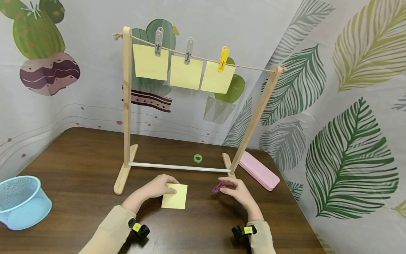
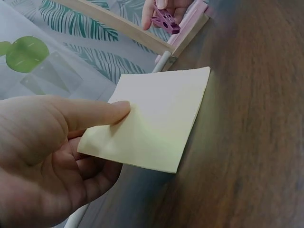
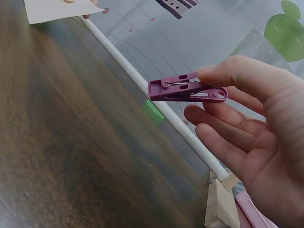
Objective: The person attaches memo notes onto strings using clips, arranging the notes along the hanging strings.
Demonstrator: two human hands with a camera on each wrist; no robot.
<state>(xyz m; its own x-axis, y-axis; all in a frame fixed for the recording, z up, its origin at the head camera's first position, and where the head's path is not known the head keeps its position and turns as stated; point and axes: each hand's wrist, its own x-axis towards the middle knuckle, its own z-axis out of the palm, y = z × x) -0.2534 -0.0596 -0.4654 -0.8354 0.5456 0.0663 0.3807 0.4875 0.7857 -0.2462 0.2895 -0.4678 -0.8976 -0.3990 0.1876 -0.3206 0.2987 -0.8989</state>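
My left hand (image 1: 159,187) pinches a square yellow sticky note (image 1: 178,198) at its left side, thumb on top and fingers beneath. In the left wrist view the note (image 2: 156,118) tilts over the brown table. To the right, my right hand (image 1: 238,190) holds a purple clothespin (image 3: 185,89) by its handle end between thumb and fingers; its tip points left, toward the note. Behind both hands stands a wooden frame (image 1: 127,98) with a rope (image 1: 250,67) strung across. Three yellow notes (image 1: 185,73) hang there under two grey clothespins (image 1: 189,49) and a yellow clothespin (image 1: 223,58).
A blue mesh basket (image 1: 41,201) stands at the table's left edge. Beyond the frame's white crossbar (image 1: 177,166) lies a green tape roll (image 1: 198,158). The pink case (image 1: 260,171) sits by the frame's right foot. A patterned cloth backdrop rises behind the table.
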